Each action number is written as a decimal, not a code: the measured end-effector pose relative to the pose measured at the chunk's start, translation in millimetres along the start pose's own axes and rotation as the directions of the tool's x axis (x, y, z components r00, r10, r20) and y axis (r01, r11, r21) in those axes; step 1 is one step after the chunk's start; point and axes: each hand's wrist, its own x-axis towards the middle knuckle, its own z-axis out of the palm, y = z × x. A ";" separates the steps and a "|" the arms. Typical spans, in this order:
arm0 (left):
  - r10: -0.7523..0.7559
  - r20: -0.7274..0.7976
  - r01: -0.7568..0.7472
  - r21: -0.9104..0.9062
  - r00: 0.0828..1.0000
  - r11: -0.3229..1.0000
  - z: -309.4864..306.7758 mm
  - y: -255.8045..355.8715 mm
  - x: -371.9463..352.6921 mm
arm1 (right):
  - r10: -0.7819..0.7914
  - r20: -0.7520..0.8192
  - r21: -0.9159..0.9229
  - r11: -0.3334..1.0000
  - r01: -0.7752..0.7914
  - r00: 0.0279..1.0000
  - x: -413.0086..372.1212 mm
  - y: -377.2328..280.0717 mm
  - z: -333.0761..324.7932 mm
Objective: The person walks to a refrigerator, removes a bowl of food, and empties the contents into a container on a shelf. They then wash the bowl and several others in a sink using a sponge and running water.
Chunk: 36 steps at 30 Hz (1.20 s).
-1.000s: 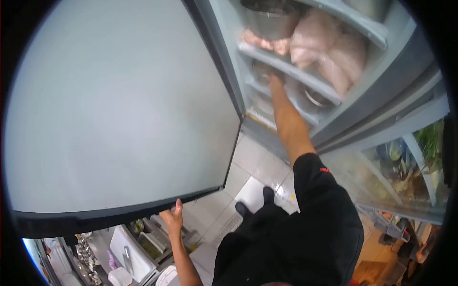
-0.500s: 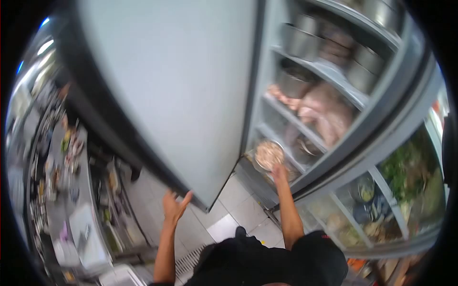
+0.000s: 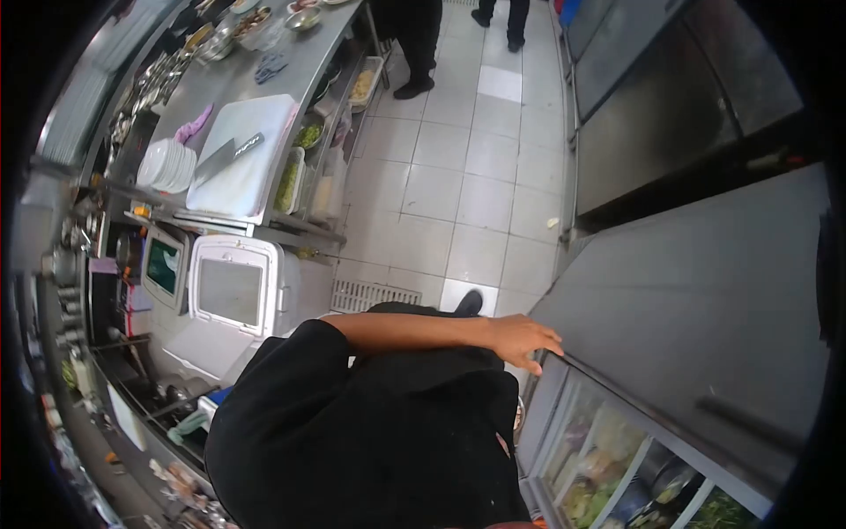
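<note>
My left hand (image 3: 522, 342) reaches across my body, fingers apart, with its fingertips at the edge of the grey refrigerator door (image 3: 687, 309). That door now stands nearly closed, and the shelves behind it are hidden. Beside my right side a thin slice of a round container (image 3: 519, 414) shows; my black shirt covers most of it. My right hand is out of sight behind my body.
A glass-fronted cabinet (image 3: 608, 458) with greens is at lower right. On the left, a steel counter (image 3: 291, 66) bears a white cutting board (image 3: 256, 189) with a cleaver (image 3: 231, 157) and stacked plates (image 3: 167, 166). White bins (image 3: 236, 280) stand nearer. Two people's legs (image 3: 414, 44) show ahead.
The refrigerator door has swung from wide open to nearly closed, with my left hand at its edge. My right hand has left the bowl's shelf and gone out of view. My view has turned left.
</note>
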 end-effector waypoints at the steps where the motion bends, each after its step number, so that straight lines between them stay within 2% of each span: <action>1: -0.020 0.060 0.018 0.033 0.998 0.999 -1.0 -17.2 -1.8 | 0.006 -0.038 -0.014 1.000 -0.007 0.999 -9.5 3.0 3.5; 2: -0.036 0.080 0.034 0.023 0.996 0.999 -4.2 -32.5 -3.8 | 0.013 -0.071 -0.035 0.999 -0.015 0.997 -16.6 5.7 8.9; 5: -0.216 0.128 0.226 -0.064 0.968 0.972 -26.8 -75.3 -4.5 | 0.030 -0.143 -0.085 0.995 -0.043 0.989 -31.7 2.6 40.6; 6: -0.227 0.131 0.237 -0.064 0.965 0.969 -36.7 -90.0 1.3 | 0.026 -0.158 -0.107 0.993 -0.043 0.987 -33.2 -2.9 57.6; 8: -0.261 0.104 0.266 -0.046 0.960 0.963 -63.9 -116.2 17.8 | 0.007 -0.162 -0.154 0.988 -0.032 0.987 -34.0 -19.8 96.7; 9: -0.344 0.135 0.357 -0.080 0.929 0.931 -81.6 -128.3 30.5 | -0.019 -0.139 -0.171 0.985 -0.006 0.990 -28.7 -29.6 119.1; 10: -0.355 0.120 0.365 -0.079 0.927 0.928 -95.9 -147.1 43.8 | -0.041 -0.094 -0.192 0.981 0.022 0.995 -21.2 -42.4 144.4; 12: -0.395 -0.045 0.389 -0.103 0.917 0.915 -119.2 -187.0 65.7 | -0.177 0.157 -0.080 0.978 0.191 0.972 46.3 -48.2 195.9; 13: -0.412 -0.156 0.398 -0.115 0.898 0.910 -130.5 -207.4 76.0 | -0.198 0.196 -0.141 0.963 0.228 0.960 39.6 -83.0 238.1; 14: -0.521 -0.180 0.472 -0.258 0.834 0.843 -143.2 -228.9 83.3 | -0.280 0.293 -0.012 0.955 0.296 0.914 31.5 -114.5 285.7; 15: -0.616 -0.174 0.518 -0.395 0.768 0.759 -159.5 -248.0 94.4 | -0.332 0.479 -0.009 0.924 0.383 0.812 70.5 -123.4 316.2; 16: -0.695 -0.203 0.575 -0.429 0.690 0.696 -179.4 -264.6 104.6 | -0.368 0.563 0.104 0.920 0.379 0.740 33.5 -169.4 363.9; 17: -0.765 -0.212 0.626 -0.466 0.608 0.626 -199.5 -279.6 113.9 | -0.358 0.620 0.077 0.913 0.400 0.699 22.0 -202.6 405.0; 18: -0.766 -0.190 0.567 -0.568 0.615 0.596 -223.1 -292.0 120.4 | -0.315 0.649 0.107 0.939 0.327 0.693 20.7 -225.8 445.1; 19: -0.783 -0.108 0.557 -0.643 0.613 0.525 -255.6 -282.8 129.6 | -0.259 0.693 0.018 0.939 0.343 0.673 14.5 -253.4 481.0; 20: -0.794 -0.025 0.551 -0.707 0.607 0.443 -288.4 -271.0 139.1 | -0.258 0.739 0.118 0.959 0.257 0.622 -13.4 -282.6 523.5; 22: -0.779 -0.080 0.477 -0.750 0.622 0.459 -333.1 -278.5 158.3 | -0.239 0.838 0.132 0.961 0.243 0.491 -30.1 -318.5 597.1; 23: -0.746 -0.178 0.299 -0.838 0.641 0.457 -353.5 -289.8 164.6 | -0.240 0.841 0.128 0.959 0.252 0.486 -36.7 -331.3 631.7; 24: -0.717 -0.285 0.109 -0.887 0.636 0.450 -376.9 -303.0 171.1 | -0.217 0.885 0.111 0.957 0.266 0.412 -43.3 -341.2 669.3; 25: -0.728 -0.332 0.151 -0.846 0.599 0.510 -399.6 -316.7 177.9 | -0.190 0.923 0.095 0.955 0.281 0.334 -51.1 -349.3 704.3; 26: -0.734 -0.383 0.195 -0.801 0.561 0.566 -422.6 -331.5 185.2 | -0.187 0.935 0.071 0.932 0.356 0.302 -56.1 -356.3 738.8; 28: -0.745 -0.442 0.079 -0.834 0.500 0.547 -463.1 -339.7 194.1 | -0.185 0.960 0.085 0.908 0.411 0.209 -49.8 -357.7 795.2; 29: -0.747 -0.463 0.049 -0.835 0.478 0.548 -483.3 -370.0 197.9 | -0.177 0.966 0.077 0.891 0.447 0.188 -46.4 -366.2 831.4; 30: -0.717 -0.442 0.029 -0.841 0.539 0.540 -507.4 -386.2 202.4 | -0.165 0.972 0.066 0.875 0.480 0.168 -43.7 -372.0 857.1; 31: -0.716 -0.513 0.057 -0.793 0.473 0.606 -526.3 -404.3 210.6 | -0.228 0.950 0.093 0.857 0.506 0.212 -31.5 -362.5 893.4; 32: -0.705 -0.584 0.088 -0.742 0.403 0.665 -539.9 -420.8 220.2 | -0.155 0.929 0.012 0.920 0.392 0.336 -72.2 -387.5 915.7; 33: -0.721 -0.569 0.085 -0.759 0.394 0.646 -556.1 -431.9 229.2 | -0.183 0.913 -0.025 0.868 0.496 0.365 -70.8 -392.6 939.9; 34: -0.740 -0.551 0.080 -0.779 0.386 0.621 -571.9 -442.9 239.3 | -0.174 0.923 -0.024 0.864 0.503 0.343 -66.8 -398.1 962.7; 36: -0.811 -0.446 0.095 -0.853 0.379 0.513 -589.8 -453.1 254.6 | -0.175 0.879 -0.135 0.801 0.583 0.444 -58.4 -403.7 990.0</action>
